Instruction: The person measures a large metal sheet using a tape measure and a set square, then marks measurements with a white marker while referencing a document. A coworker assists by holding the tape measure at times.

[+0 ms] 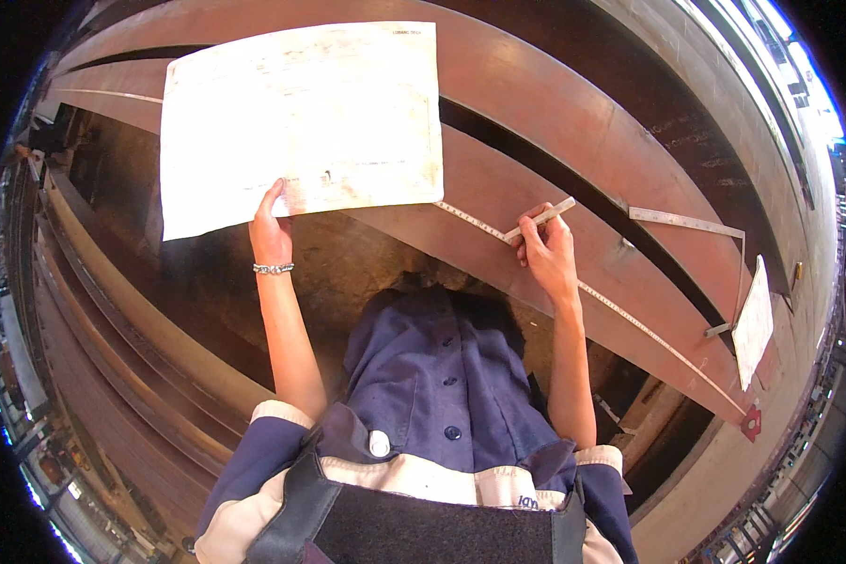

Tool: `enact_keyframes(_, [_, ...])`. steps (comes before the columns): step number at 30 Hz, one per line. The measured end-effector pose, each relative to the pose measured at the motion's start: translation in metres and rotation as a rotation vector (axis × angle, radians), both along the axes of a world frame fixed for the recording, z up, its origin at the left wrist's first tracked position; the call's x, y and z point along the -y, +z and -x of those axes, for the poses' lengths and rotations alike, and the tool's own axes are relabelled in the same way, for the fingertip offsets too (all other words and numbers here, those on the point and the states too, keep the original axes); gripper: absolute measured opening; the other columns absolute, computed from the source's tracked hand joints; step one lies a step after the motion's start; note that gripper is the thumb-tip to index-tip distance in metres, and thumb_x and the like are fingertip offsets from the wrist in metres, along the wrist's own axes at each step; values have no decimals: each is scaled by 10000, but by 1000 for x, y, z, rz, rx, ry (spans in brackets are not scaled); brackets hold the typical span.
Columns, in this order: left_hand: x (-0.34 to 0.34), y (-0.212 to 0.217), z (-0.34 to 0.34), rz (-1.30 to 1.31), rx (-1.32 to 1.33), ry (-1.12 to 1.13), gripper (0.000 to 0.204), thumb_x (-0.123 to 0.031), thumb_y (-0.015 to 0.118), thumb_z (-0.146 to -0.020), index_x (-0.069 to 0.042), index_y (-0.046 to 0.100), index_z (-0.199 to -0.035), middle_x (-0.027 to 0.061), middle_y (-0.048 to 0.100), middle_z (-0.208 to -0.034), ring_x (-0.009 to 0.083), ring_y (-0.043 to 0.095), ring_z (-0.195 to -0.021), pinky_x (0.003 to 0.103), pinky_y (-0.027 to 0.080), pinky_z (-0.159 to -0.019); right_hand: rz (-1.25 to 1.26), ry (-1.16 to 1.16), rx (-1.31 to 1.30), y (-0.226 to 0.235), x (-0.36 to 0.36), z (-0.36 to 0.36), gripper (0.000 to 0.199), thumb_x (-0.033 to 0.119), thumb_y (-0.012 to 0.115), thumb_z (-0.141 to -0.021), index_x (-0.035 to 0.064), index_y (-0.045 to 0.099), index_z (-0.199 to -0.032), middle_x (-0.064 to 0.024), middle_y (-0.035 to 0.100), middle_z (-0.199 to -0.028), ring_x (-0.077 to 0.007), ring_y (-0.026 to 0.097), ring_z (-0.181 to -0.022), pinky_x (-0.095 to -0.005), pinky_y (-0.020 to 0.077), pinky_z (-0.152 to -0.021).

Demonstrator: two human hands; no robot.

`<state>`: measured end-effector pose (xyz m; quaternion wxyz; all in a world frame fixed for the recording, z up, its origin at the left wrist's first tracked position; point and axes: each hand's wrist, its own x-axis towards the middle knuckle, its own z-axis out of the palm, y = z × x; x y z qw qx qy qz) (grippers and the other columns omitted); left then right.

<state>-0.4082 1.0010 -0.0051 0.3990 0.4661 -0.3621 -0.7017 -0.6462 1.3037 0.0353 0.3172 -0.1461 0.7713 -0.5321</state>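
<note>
My left hand (273, 230) grips a large white paper sheet (301, 122) by its lower edge, thumb on the printed face. The sheet looks stained and overexposed, so its drawing is mostly washed out. In my right hand (547, 246) is a pale chalk-like stick (556, 211), held like a pen. Its tip is at the measuring tape (630, 324); whether they touch I cannot tell. The tape lies stretched along the nearest reddish-brown steel beam (508, 193), passing under the sheet and my right hand. A red piece (751, 423) sits at its right end.
A metal square (688, 222) rests on the beams at the right. Beside it are a smaller white sheet (752, 324) and a short grey piece (717, 330). Further steel beams lie behind, with dark gaps between them. More long steel sections (132, 320) stand at the left.
</note>
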Motion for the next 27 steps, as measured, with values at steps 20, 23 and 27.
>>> enact_keyframes(20, [1,5,-3,-14,17,-44,289,-136,631,-863,29,634,-1100,89,633,-1128,188,574,-1068,344,441,-923,-143,32,-69,10,17,-1,153,150,553,-902,17,530,-831,-43,613,-632,-80,559,-519,-234,440,-471])
enact_keyframes(23, [3,0,-4,-4,16,-42,288,-135,627,-867,33,631,-1101,92,630,-1133,187,573,-1068,339,447,-918,-112,22,-71,5,17,-3,142,126,534,-926,32,506,-824,-30,564,-621,-67,504,-498,-220,390,-426])
enact_keyframes(27, [6,0,-3,-40,-7,-50,288,-137,623,-869,35,630,-1100,97,625,-1141,185,573,-1064,331,453,-913,-190,13,-176,4,17,-3,139,118,570,-875,-7,538,-825,-103,633,-649,-149,608,-560,-298,473,-540])
